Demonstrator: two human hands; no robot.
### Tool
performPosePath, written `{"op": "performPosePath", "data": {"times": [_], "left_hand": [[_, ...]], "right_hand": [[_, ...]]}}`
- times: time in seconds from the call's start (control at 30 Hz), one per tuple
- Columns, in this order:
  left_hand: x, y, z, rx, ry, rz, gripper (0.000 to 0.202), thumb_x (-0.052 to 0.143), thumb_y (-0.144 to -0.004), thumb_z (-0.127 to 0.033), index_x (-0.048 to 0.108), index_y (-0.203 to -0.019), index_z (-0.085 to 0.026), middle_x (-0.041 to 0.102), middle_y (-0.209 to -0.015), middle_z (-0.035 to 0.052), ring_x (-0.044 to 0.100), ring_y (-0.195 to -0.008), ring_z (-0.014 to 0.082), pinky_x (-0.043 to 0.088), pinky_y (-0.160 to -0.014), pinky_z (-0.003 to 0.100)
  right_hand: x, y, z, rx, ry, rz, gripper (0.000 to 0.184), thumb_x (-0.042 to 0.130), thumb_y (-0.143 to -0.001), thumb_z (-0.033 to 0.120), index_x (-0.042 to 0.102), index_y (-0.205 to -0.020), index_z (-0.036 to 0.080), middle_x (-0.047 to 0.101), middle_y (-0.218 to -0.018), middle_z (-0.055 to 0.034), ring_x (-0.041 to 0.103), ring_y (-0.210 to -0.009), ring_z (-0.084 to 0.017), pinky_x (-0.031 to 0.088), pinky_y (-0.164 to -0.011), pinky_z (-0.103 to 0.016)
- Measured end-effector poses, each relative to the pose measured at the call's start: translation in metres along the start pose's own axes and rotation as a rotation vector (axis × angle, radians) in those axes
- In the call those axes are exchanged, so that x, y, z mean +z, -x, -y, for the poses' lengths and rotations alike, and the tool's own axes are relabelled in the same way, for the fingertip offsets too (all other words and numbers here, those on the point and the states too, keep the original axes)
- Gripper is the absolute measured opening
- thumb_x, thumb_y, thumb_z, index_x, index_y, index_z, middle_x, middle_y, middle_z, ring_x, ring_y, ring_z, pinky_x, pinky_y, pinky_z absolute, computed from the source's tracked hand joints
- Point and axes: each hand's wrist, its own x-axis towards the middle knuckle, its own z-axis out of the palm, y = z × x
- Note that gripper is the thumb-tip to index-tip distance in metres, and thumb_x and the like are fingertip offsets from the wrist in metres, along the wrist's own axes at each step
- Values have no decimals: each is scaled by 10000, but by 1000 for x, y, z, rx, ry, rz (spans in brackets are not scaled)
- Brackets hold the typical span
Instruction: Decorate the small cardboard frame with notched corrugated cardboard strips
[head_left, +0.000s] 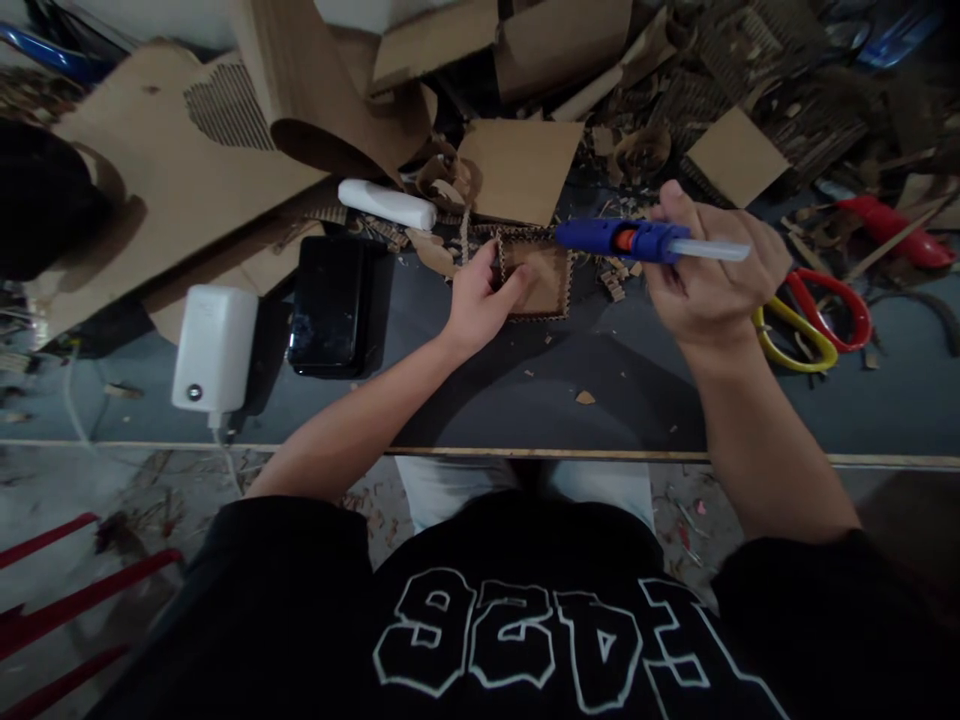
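My right hand (709, 275) is closed round a blue glue gun (630, 240) with an orange trigger and a clear glue stick sticking out the back. Its nozzle points left, over the upper right corner of a small square cardboard piece (544, 275) edged with corrugated strips. My left hand (480, 300) holds that cardboard piece by its left edge, thumb on its face, pressing it to the dark table (525, 390).
Red and yellow scissors (814, 325) lie right of my right hand. A black phone (328, 305), a white charger (214, 345) and a white tube (386, 203) lie to the left. Cardboard sheets and scraps (525, 165) pile up at the back. A red tool (896, 225) lies far right.
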Motion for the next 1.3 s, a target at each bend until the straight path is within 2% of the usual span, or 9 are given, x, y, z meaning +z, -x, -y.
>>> {"op": "performPosePath", "data": {"times": [0.13,0.23,0.37,0.53,0.7,0.87,1.03,1.13,1.3], "left_hand": [[0,1,6,18,-25,4,669,565,-977,-871,697,-1164,-243,697,-949,38,671,-822,183,608,-784,344],[-1,0,8,45,-43,25,714,532,-990,-877,676,-1279,-240,754,-1057,54,721,-905,200,624,-850,355],[-1,2,1,146,-31,12,645,554,-1031,-798,626,-1360,-248,793,-1177,62,766,-1003,206,628,-922,352],[-4,7,-20,330,-25,-39,423,608,-1069,-652,663,-1191,-251,765,-938,-6,701,-761,135,573,-716,268],[-1,12,-34,396,8,-37,365,633,-1075,-595,676,-1209,-259,749,-892,-27,648,-684,108,521,-633,236],[3,14,-35,408,58,-58,323,666,-1070,-564,692,-1166,-257,734,-865,-40,621,-661,95,501,-621,230],[-6,6,-23,455,180,-375,314,686,-1066,-545,704,-1261,-300,760,-1000,-33,731,-878,121,589,-813,249],[-11,-1,-9,331,284,-475,375,676,-1048,-647,715,-1200,-306,767,-1080,-28,740,-1013,139,604,-946,269],[-6,1,-2,143,268,-264,500,700,-988,-741,732,-1065,-249,744,-969,-12,722,-873,142,619,-816,277]], "right_hand": [[1,-1,-19,21,89,-88,505,433,-1113,583,790,-1226,244,805,-1174,-139,799,-1081,-341,595,-1087,-608],[-2,-6,-26,81,94,-91,447,555,-1057,560,685,-1283,197,716,-1263,-166,735,-1229,-383,557,-1128,-626],[-5,-19,-14,356,126,71,345,760,-930,319,609,-1214,196,665,-1252,-196,666,-1293,-415,552,-1118,-577],[1,-23,-10,542,148,233,301,791,-847,289,516,-958,240,697,-1128,-172,686,-1205,-414,557,-1033,-633],[6,-14,-25,414,-2,277,423,808,-810,366,392,-780,296,673,-870,-133,690,-1075,-443,557,-976,-655],[6,-16,-21,368,16,343,309,722,-912,433,462,-824,291,686,-891,-150,698,-1030,-413,549,-947,-610],[1,-16,-19,119,24,299,216,762,-888,418,625,-952,264,752,-1090,-176,671,-1131,-416,530,-1006,-647],[-2,-16,-20,-36,46,371,261,785,-853,395,712,-1042,231,771,-1094,-176,662,-1167,-442,501,-1024,-688],[-13,-21,-28,-120,39,576,475,836,-805,464,783,-1195,199,732,-1298,-195,620,-1310,-478,439,-1147,-706]]}}
